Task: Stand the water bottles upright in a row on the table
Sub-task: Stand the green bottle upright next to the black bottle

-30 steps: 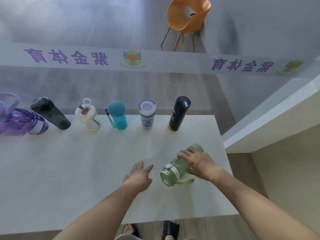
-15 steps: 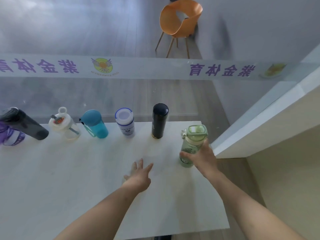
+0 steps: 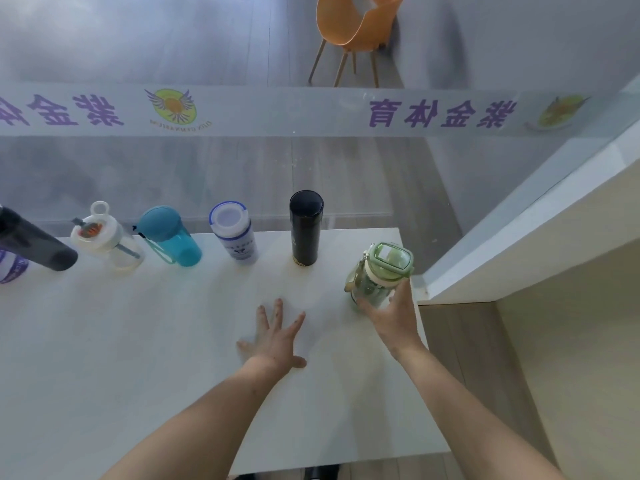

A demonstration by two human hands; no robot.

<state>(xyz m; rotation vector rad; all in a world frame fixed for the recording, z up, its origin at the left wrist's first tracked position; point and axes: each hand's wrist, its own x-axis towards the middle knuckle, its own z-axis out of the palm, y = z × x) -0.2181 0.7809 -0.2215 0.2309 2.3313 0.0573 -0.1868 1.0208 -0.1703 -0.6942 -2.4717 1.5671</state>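
Note:
My right hand grips a pale green bottle around its lower body, holding it upright near the table's far right corner. Left of it a row of bottles stands upright along the far edge: a black flask, a white bottle with a blue rim, a teal bottle, a clear bottle with a white lid and a dark grey bottle. Only a sliver of a purple bottle shows at the left edge. My left hand lies flat on the white table, fingers spread.
The table's right edge runs just beside the green bottle, with a white ledge and a beige wall beyond it. A glass wall with purple lettering stands behind the table. An orange chair sits on the floor behind the glass.
The green bottle lay on its side near the front right; my right hand lifted it, turned it upright and carried it toward the far right end of the row. My left hand stayed flat.

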